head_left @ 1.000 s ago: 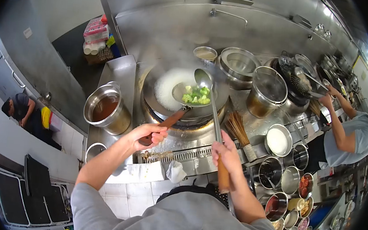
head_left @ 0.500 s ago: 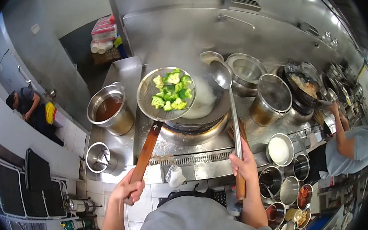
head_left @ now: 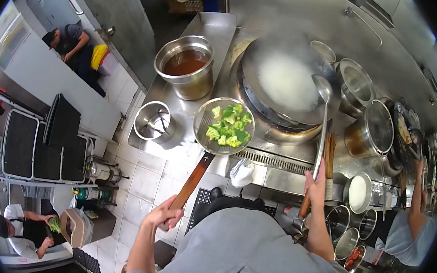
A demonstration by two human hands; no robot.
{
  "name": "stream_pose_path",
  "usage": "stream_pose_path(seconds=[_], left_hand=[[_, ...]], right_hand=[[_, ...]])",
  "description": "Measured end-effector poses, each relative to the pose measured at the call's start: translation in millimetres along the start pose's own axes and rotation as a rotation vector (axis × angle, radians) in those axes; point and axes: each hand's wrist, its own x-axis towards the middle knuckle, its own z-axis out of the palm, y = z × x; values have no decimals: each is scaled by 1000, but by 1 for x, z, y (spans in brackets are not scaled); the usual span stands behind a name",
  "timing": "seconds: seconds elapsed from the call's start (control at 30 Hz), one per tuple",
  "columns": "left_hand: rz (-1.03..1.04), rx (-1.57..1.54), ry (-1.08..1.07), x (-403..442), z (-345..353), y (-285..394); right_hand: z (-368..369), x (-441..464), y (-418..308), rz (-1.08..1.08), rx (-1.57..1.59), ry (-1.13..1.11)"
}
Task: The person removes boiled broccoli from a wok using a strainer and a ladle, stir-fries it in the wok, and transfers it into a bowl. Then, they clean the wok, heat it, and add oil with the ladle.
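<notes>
My left hand [head_left: 165, 214] is closed round the wooden handle of a mesh strainer [head_left: 201, 135]. Green broccoli florets [head_left: 228, 125] lie in the strainer, which hangs over the front edge of the stove, beside a small steel pot. In my right hand [head_left: 315, 184] is a long-handled ladle [head_left: 325, 112], its wooden end pointing down toward me. The ladle's bowl is at the right side of a large wok [head_left: 249, 82] holding cloudy, steaming liquid. Whether the bowl touches the wok I cannot tell.
A steel pot of brown liquid [head_left: 183, 73] and a smaller steel pot [head_left: 153, 121] stand left of the wok. Right of it are a strainer pot [head_left: 370, 130], a bamboo brush [head_left: 328, 157] and a bowl of white contents [head_left: 359, 193]. Co-workers stand at right and left.
My view has turned left. The broccoli strainer has moved off the wok toward the stove's front left, uncovering the steaming liquid. Both hands keep their holds; another person now shows at lower left.
</notes>
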Motion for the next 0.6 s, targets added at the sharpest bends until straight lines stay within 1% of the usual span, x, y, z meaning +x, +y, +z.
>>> stream_pose_path(seconds=[0.03,0.1,0.13,0.17,0.2,0.23,0.27,0.3,0.33,0.37,0.4,0.43,0.47,0.5,0.53,0.57,0.6], left_hand=[[0,-3,6,7,-6,2],[9,125,-31,25,-15,10],[-22,313,8,33,-23,15],[0,551,116,38,-26,16],[30,794,224,46,-28,20],[247,1137,372,55,-24,22],[496,1469,517,71,-11,26],[566,1365,577,88,20,39],[623,1305,502,111,53,49],[772,1224,393,146,63,36],[716,1338,332,162,95,39],[607,1446,287,180,119,33],[613,1642,299,206,124,16],[483,1626,317,224,128,13],[346,1609,335,238,133,8],[371,1634,303,249,129,5],[289,1460,248,258,117,4]], right_hand=[[-1,0,1,7,-20,-2],[-2,-1,-1,2,-68,2],[-3,-4,-4,-7,-97,4],[-2,-3,1,-67,-169,23],[-1,-8,-11,7,-282,18],[-1,-5,2,-79,-342,45],[1,-3,12,-217,-422,94],[2,-1,21,-350,-510,156],[2,-2,23,-277,-507,150],[3,0,21,-229,-470,139],[4,-3,23,-172,-430,122],[7,-3,29,-227,-417,147],[8,-2,30,-287,-409,176],[9,-8,13,-155,-378,149],[7,-5,23,-308,-435,188],[6,-7,18,-242,-431,178],[5,-8,14,-176,-422,166]])
